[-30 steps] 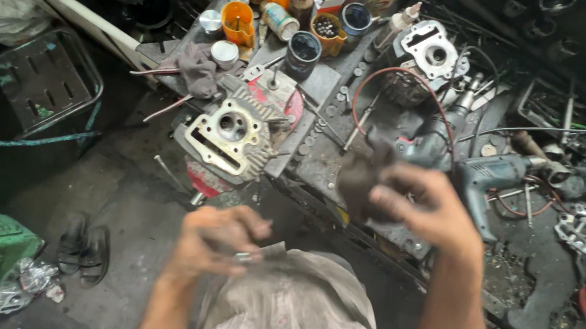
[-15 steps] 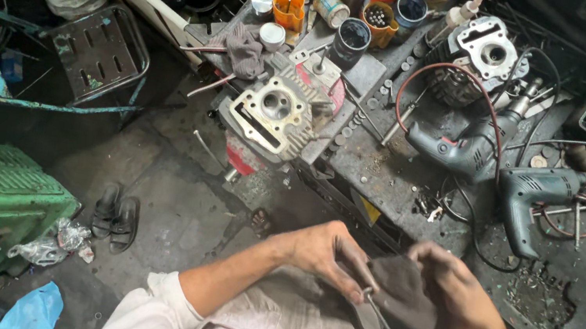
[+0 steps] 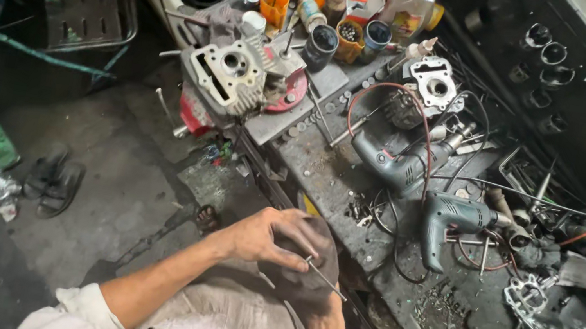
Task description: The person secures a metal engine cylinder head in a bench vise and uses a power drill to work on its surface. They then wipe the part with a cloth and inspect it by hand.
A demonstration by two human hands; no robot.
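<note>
Fingers [image 3: 275, 226] of the left hand [image 3: 261, 235] curled closed over a dark, soft rag [image 3: 303, 269], pinching a thin metal rod [image 3: 325, 279] that poked out to the right. The right hand [image 3: 313, 303] lay mostly hidden under the rag, its grip impossible to tell. Just beyond, on the grimy tabletop [image 3: 331, 171], lay two grey power drills [image 3: 416, 185]; farther left sat a finned aluminium cylinder head [image 3: 232, 75].

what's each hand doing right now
Left hand: closed on a dark rag, with a thin metal rod at its fingers.
Right hand: hidden under the rag, cannot be told.
</note>
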